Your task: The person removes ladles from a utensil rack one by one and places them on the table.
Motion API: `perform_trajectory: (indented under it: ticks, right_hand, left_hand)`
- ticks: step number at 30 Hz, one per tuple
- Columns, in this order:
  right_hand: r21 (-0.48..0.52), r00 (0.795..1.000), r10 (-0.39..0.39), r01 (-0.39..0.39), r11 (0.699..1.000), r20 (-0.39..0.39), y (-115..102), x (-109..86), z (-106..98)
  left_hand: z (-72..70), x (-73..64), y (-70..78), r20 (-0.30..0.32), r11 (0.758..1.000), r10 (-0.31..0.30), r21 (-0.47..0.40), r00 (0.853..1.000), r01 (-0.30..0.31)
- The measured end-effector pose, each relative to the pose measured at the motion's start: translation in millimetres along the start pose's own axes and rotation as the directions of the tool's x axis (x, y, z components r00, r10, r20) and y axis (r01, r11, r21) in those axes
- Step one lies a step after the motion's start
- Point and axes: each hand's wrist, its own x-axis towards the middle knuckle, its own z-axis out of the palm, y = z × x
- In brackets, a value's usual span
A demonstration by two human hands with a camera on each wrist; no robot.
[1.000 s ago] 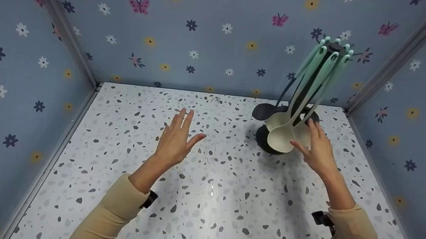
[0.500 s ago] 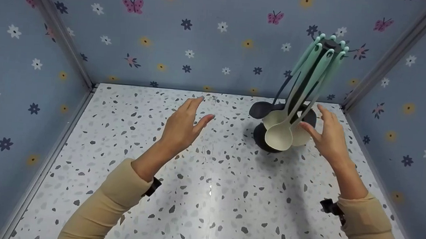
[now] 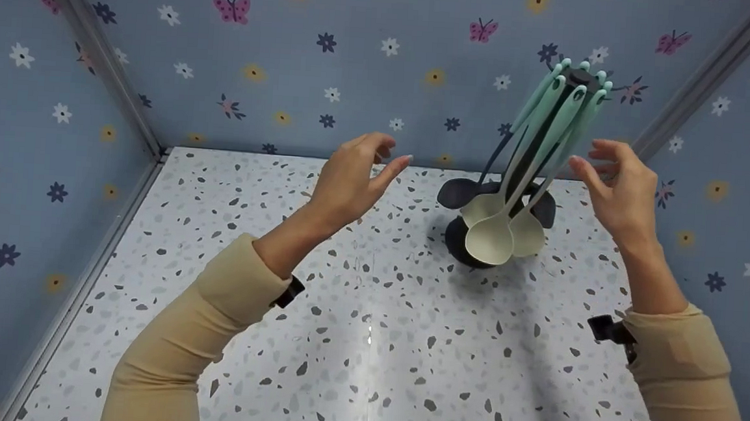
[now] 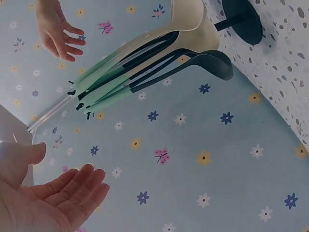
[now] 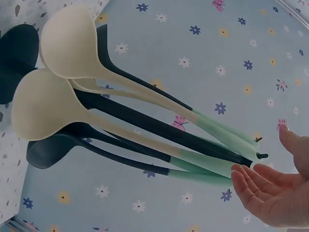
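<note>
A black utensil stand (image 3: 458, 241) on the right of the table carries several kitchen utensils with mint-green handles. Cream ladles (image 3: 490, 240) hang at the front, and a dark ladle (image 3: 458, 193) is on the left side. My left hand (image 3: 354, 177) is raised left of the stand, fingers loosely bent, nothing in it; the left wrist view shows its palm (image 4: 58, 203) turned up. To the right of the handles my right hand (image 3: 627, 190) hovers with relaxed fingers, holding nothing. In the right wrist view its fingers (image 5: 251, 188) overlap the handle ends; in the head view they are apart.
The speckled white table (image 3: 274, 360) is bounded by blue flowered walls (image 3: 358, 60) at the back and both sides. Grey metal strips (image 3: 98, 57) run along the corners. A black camera (image 3: 288, 293) is on the left wrist and another camera (image 3: 602, 328) on the right.
Both hands have risen and moved away from me, drifting right, and their fingers have bent more. The right hand has left the spot beside the ladle bowls. The stand stays put.
</note>
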Motion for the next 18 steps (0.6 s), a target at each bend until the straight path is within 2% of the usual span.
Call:
perform_trajectory:
  ticks: [8, 14, 18]
  right_hand:
    - [0.063, 0.989, 0.135, -0.132, 0.989, -0.059, -8, 31.1, -19]
    - [0.188, 0.977, 0.190, -0.169, 0.968, -0.100, -9, 52.9, -24]
    - [0.213, 0.969, 0.212, -0.183, 0.960, -0.124, -9, 65.6, -25]
  left_hand:
    - [2.5, 32.1, 23.6, 0.036, 0.999, -0.042, 0.015, 0.998, 0.041]
    - [11.6, 61.3, 48.2, 0.042, 0.998, -0.048, 0.038, 0.998, 0.046]
    - [18.0, 79.1, 64.8, 0.049, 0.996, -0.051, 0.079, 0.998, 0.047]
